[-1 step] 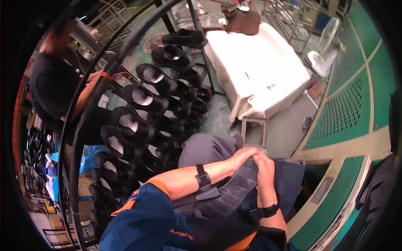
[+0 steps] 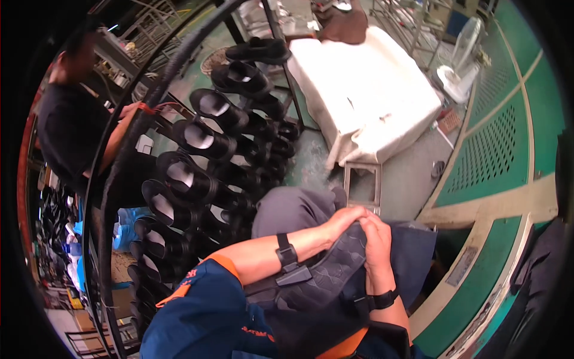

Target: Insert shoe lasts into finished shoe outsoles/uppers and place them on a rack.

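A dark grey shoe sole point(image 2: 329, 272) with a wavy tread pattern lies slanted over my lap, its tread side facing up. My left hand point(image 2: 345, 222) is closed over its far end, the fingers bent and meeting the other hand. On the right edge of that same end, my right hand point(image 2: 376, 245) grips with its fingers curled. The fingertips are mostly hidden, and I cannot tell whether an upper is attached underneath. Grey trousers point(image 2: 290, 212) cover my knee just beyond the left forearm.
To the left stands a rack with a black frame point(image 2: 107, 239), filled with rows of black shoes point(image 2: 197, 137). A person in black point(image 2: 75, 119) is behind it. Ahead is a block under a whitish cloth point(image 2: 365, 90), with a metal frame point(image 2: 363, 182) before it. Green panels point(image 2: 487, 155) line the right.
The surroundings have shifted slightly up and left in the view. Both hands keep their hold on the sole, with hardly any movement.
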`<action>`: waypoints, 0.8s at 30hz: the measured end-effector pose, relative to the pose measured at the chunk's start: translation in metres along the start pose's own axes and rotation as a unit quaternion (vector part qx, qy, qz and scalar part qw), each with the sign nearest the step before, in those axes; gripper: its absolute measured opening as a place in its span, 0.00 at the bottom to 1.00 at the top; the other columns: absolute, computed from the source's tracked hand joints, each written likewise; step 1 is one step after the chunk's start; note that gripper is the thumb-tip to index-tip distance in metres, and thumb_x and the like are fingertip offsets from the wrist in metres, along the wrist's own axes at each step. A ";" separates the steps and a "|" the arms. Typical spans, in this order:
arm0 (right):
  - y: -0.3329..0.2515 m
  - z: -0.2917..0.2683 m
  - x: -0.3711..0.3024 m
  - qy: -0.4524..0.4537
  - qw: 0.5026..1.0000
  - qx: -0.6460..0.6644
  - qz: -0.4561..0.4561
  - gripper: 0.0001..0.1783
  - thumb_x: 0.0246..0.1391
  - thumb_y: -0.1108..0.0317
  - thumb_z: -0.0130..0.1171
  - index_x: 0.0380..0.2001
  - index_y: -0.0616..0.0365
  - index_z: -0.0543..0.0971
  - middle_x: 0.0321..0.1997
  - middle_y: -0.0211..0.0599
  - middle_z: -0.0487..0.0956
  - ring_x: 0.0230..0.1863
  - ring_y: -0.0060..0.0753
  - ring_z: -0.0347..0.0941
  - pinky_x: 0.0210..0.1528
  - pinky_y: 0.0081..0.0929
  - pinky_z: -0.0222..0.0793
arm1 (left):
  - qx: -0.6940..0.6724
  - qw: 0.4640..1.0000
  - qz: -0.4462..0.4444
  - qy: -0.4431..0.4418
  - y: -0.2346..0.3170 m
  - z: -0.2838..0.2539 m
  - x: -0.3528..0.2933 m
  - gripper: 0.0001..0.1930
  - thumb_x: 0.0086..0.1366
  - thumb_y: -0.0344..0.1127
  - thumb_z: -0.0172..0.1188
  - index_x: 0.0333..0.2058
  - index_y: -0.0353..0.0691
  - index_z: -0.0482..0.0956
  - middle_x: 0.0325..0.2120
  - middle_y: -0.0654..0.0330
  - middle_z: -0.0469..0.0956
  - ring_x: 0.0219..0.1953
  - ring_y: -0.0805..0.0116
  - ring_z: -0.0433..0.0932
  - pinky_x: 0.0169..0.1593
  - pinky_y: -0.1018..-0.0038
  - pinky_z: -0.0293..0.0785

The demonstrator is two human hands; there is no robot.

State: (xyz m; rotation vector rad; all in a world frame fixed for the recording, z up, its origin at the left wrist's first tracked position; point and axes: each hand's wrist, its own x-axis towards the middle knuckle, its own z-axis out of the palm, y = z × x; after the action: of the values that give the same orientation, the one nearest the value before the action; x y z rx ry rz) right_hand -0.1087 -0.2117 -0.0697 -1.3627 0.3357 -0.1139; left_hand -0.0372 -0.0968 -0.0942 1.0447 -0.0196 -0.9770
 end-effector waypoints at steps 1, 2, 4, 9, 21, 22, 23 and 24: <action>-0.002 0.003 -0.002 0.000 1.000 -0.014 -0.015 0.13 0.55 0.72 0.55 0.40 0.71 0.81 0.47 0.43 0.80 0.53 0.32 0.73 0.57 0.28 0.65 | -0.001 1.000 -0.002 0.016 0.000 0.002 -0.004 0.13 0.66 0.38 0.49 0.37 0.38 0.81 0.38 0.62 0.80 0.42 0.73 0.76 0.48 0.75 0.69; -0.005 0.004 -0.005 0.014 1.000 -0.016 0.003 0.13 0.55 0.72 0.55 0.40 0.71 0.81 0.47 0.43 0.80 0.53 0.32 0.73 0.57 0.28 0.65 | 0.040 0.998 0.043 -0.007 0.001 0.002 -0.007 0.14 0.68 0.37 0.48 0.39 0.37 0.80 0.40 0.61 0.80 0.45 0.72 0.76 0.51 0.76 0.69; -0.013 0.006 -0.009 0.005 0.999 0.003 -0.035 0.13 0.54 0.73 0.55 0.40 0.70 0.81 0.47 0.44 0.80 0.53 0.34 0.73 0.59 0.28 0.63 | 0.083 0.995 0.062 0.002 0.004 0.007 -0.014 0.14 0.68 0.36 0.46 0.40 0.36 0.80 0.42 0.59 0.80 0.48 0.68 0.76 0.54 0.74 0.69; -0.036 0.006 -0.016 -0.013 0.999 -0.028 -0.039 0.13 0.53 0.74 0.54 0.40 0.71 0.80 0.47 0.43 0.80 0.54 0.34 0.72 0.59 0.28 0.63 | 0.117 0.989 0.091 -0.021 0.022 0.018 -0.024 0.16 0.67 0.37 0.46 0.41 0.33 0.81 0.43 0.55 0.81 0.50 0.65 0.77 0.57 0.70 0.68; -0.031 -0.036 0.040 0.068 0.977 0.176 0.101 0.23 0.59 0.60 0.45 0.35 0.69 0.81 0.31 0.42 0.83 0.31 0.33 0.79 0.38 0.29 0.76 | -0.002 0.973 0.131 -0.188 0.041 -0.005 -0.050 0.33 0.72 0.55 0.40 0.67 0.36 0.57 0.69 0.53 0.52 0.72 0.64 0.49 0.72 0.68 0.42; -0.030 -0.042 0.050 0.058 0.965 0.217 0.133 0.26 0.58 0.55 0.44 0.36 0.68 0.81 0.31 0.43 0.82 0.32 0.35 0.79 0.38 0.31 0.76 | 0.073 0.958 0.193 -0.197 0.044 -0.006 -0.059 0.37 0.71 0.59 0.39 0.66 0.35 0.57 0.69 0.52 0.52 0.72 0.62 0.49 0.72 0.66 0.41; -0.028 -0.046 0.058 0.075 0.952 0.244 0.169 0.29 0.58 0.51 0.43 0.38 0.68 0.81 0.31 0.43 0.82 0.32 0.37 0.79 0.39 0.33 0.77 | 0.136 0.937 0.263 -0.187 0.045 -0.005 -0.066 0.40 0.70 0.63 0.37 0.66 0.34 0.58 0.70 0.51 0.51 0.72 0.60 0.49 0.72 0.64 0.41; -0.023 -0.047 0.062 0.084 0.940 0.250 0.216 0.31 0.57 0.47 0.42 0.39 0.66 0.81 0.32 0.44 0.82 0.33 0.38 0.79 0.39 0.34 0.77 | 0.212 0.888 0.360 -0.190 0.046 -0.002 -0.071 0.45 0.67 0.69 0.34 0.65 0.31 0.58 0.69 0.49 0.54 0.72 0.55 0.49 0.71 0.60 0.42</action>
State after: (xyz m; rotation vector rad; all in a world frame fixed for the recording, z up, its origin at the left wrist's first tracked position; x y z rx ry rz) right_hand -0.0616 -0.2775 -0.0660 -0.7543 0.6927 0.0517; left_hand -0.0481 -0.0404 -0.0326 1.0952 -0.9232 -0.4743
